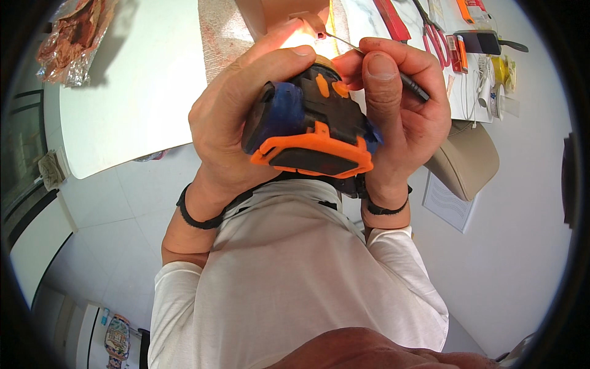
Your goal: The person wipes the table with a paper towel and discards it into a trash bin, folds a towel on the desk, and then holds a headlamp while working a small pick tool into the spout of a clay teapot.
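Between my hands sits a black, blue and orange device [319, 123], covering part of both palms; I cannot tell whether they grip it. My left hand [230, 107] is closed, thumb and forefinger together beside a bright glow. A small brown piece [310, 21] appears pinched there, partly lost in the glare. In my right hand [405, 92] is a slim tool [415, 88] with a dark handle and a thin metal shaft. Its tip reaches the end of the brown piece. Beyond the fingers, a larger brown object [286, 11] is cut off by the upper edge.
On the white table [129, 117], a woven mat [221, 43] lies under the work. A plastic bag [77, 40] is far left. To the right are a red strip [392, 21], red-handled scissors [435, 43], an orange lighter [462, 55] and a white spool [496, 101]. A beige cushion [470, 160] stands nearby.
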### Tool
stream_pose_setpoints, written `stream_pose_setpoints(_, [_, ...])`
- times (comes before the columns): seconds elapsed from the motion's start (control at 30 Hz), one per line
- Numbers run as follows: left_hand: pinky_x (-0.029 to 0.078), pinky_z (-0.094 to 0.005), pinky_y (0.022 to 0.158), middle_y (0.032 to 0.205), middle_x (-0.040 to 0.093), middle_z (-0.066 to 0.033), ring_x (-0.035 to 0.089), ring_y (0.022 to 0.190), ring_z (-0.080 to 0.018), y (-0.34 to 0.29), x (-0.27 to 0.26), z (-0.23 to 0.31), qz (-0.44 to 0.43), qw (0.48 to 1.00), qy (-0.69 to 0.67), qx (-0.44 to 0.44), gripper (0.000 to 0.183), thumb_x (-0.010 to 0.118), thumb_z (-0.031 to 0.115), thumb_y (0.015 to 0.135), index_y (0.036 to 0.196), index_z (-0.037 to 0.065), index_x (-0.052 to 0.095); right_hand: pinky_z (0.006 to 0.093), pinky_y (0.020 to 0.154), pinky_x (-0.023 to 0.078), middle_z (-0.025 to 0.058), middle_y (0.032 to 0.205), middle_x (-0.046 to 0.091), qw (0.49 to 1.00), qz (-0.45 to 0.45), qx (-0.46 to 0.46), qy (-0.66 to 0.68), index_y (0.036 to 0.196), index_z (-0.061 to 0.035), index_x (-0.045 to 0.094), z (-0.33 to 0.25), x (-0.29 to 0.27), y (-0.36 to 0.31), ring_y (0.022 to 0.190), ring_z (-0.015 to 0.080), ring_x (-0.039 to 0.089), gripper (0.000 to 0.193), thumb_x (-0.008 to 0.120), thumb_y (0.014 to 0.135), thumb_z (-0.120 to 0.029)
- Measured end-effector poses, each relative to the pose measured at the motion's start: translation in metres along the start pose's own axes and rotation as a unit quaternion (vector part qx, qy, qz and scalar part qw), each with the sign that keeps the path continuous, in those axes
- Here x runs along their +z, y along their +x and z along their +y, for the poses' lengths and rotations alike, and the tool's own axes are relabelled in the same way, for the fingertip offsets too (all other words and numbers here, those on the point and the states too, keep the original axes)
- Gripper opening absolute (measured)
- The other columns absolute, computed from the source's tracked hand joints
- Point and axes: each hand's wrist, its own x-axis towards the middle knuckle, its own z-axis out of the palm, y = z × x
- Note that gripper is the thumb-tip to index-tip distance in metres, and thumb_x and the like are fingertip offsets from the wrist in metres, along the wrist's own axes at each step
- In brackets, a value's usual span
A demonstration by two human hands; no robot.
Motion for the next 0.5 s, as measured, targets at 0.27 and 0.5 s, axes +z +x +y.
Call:
stream_pose_setpoints(0.27, [0.06,-0.0383,0.093,0.139,0.053,-0.0364,0.069,0.113,-0.034,-0.0003,0.001,-0.0083,0.004,1.0,-0.006,0.026,0.058,0.082,0.008,0.084,0.131,-0.006,0.052,0.025,0.074,0.055,0.0135,0.088,0.073,1.0,-0.001,0.004,-0.007,0.108,0.0058,0.065,-0.0009,0.0019,0.0,0.08,0.0153,0.069,0.027,0.07,0.099,-0.019])
stream_pose_setpoints(0.5, [0.06,-0.0377,0.094,0.137,0.056,-0.0343,0.069,0.113,-0.0333,-0.0015,0.0017,-0.0043,0.01,1.0,-0.018,0.014,0.059,0.084,0.009,0.083,0.131,-0.005,0.053,0.0249,0.078,0.056,0.0135,0.09,0.073,0.996,-0.022,-0.005,-0.084,0.109,0.006,0.064,-0.0055,-0.0016,-0.0007,0.085,0.0167,0.071,0.027,0.069,0.099,-0.019])
